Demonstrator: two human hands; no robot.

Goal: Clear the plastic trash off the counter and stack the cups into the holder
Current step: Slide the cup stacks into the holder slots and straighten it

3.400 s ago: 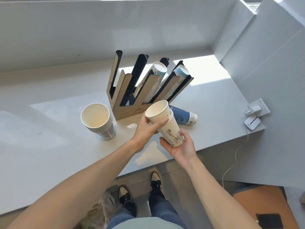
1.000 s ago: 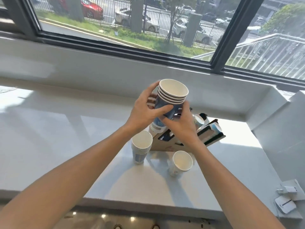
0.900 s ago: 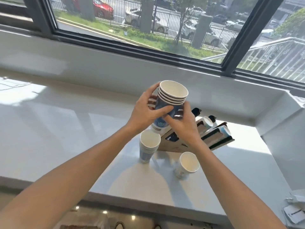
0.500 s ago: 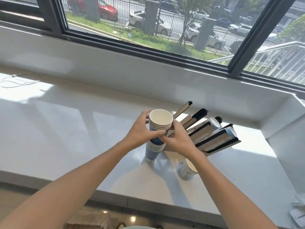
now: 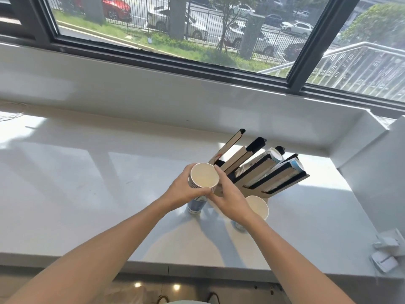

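Note:
A tall stack of blue paper cups [image 5: 198, 195] stands upright on the white counter [image 5: 87, 183], its open top cup facing me. My left hand [image 5: 184, 190] wraps the stack from the left and my right hand [image 5: 228, 194] presses it from the right. Just behind stands the cardboard cup holder [image 5: 258, 170] with slanted slots; two right slots hold cup stacks, the left slots look empty. A separate white cup stack [image 5: 257, 208] stands by my right wrist, partly hidden by it.
A low white wall and a window run along the back of the counter. A white side wall closes the right end. White chargers [image 5: 384, 255] lie at the counter's front right corner. Thin wires [image 5: 8, 116] lie at far left.
Both hands lowered the blue cups from chest height onto the stack on the counter, making one taller stack. The view tipped down slightly.

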